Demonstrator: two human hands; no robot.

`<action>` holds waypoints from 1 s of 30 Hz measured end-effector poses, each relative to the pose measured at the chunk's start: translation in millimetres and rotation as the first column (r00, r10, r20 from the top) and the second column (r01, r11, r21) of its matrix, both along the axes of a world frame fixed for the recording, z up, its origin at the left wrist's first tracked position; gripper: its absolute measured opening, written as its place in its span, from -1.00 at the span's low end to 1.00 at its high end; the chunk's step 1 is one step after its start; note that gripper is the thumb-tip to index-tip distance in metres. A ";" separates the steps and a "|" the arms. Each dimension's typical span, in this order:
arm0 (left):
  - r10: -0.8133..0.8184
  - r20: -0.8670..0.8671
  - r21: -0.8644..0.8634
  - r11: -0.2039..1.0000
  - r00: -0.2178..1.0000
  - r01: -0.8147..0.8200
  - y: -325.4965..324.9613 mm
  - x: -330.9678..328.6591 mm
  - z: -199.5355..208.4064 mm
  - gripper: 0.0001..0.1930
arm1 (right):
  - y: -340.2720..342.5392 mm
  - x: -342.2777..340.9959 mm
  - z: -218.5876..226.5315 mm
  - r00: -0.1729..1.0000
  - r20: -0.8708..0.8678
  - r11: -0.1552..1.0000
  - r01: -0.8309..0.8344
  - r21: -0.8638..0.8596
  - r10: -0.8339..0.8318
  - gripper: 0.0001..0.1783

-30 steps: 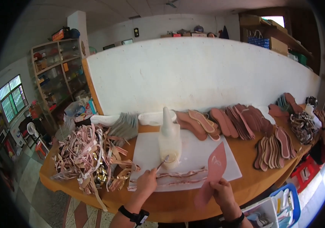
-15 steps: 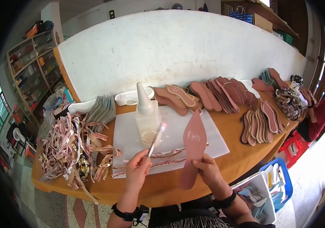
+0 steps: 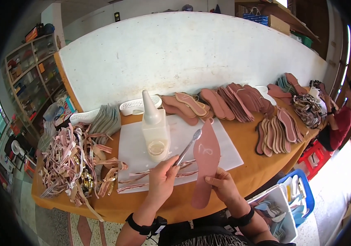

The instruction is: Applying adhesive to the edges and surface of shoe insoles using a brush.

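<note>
My left hand (image 3: 162,179) grips a small brush (image 3: 188,146) that looks like a toothbrush, its head close to the upper left edge of a pink insole (image 3: 205,162). Whether the bristles touch it, I cannot tell. Upright in my right hand (image 3: 223,185) is that insole, pinched near its lower part, with a shiny wet-looking mark on its face. A whitish plastic bottle (image 3: 156,131) with a tall cone spout and a round opening in front stands on a white sheet (image 3: 220,151). Several patterned pink straps (image 3: 142,180) lie along the sheet's near edge.
A heap of straps (image 3: 71,160) covers the table's left end. Stacked insoles (image 3: 237,100) and white soles (image 3: 140,104) line the back by a white partition (image 3: 183,53). Bins of shoe parts (image 3: 300,197) stand at the right, near a red stool (image 3: 315,158) and a seated person (image 3: 341,123).
My left hand has moved right, bringing the brush from beside the bottle to the insole. The insole stays in my right hand, and the whole view has shifted slightly.
</note>
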State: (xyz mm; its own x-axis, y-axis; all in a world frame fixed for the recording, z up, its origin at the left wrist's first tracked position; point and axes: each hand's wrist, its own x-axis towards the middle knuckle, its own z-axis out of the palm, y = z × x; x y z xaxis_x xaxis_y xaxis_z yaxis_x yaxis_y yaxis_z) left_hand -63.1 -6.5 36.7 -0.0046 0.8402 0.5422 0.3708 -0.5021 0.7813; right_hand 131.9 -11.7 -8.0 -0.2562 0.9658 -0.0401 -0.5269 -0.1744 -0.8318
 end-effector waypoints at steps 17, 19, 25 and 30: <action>0.023 -0.079 -0.028 0.999 0.997 -0.025 -9.0 11.1 -20.4 -0.71 | 2.4 4.0 0.8 0.996 -0.085 0.999 0.028 -0.037 -0.031 -0.71; 0.023 -0.068 -0.022 0.999 0.997 -0.025 -10.8 12.9 -23.3 -0.71 | 3.4 3.5 0.2 0.995 -0.079 0.995 0.060 -0.080 -0.066 -0.72; 0.006 -0.030 -0.024 1.000 1.000 -0.007 -16.0 16.0 -30.1 -0.71 | 7.7 2.8 -1.7 0.994 -0.060 0.993 0.090 -0.081 -0.095 -0.77; -0.010 -0.039 -0.087 0.996 0.999 0.007 -23.0 17.8 -33.7 -0.71 | 11.3 3.8 -2.2 0.989 -0.096 0.993 0.107 -0.058 -0.112 -0.74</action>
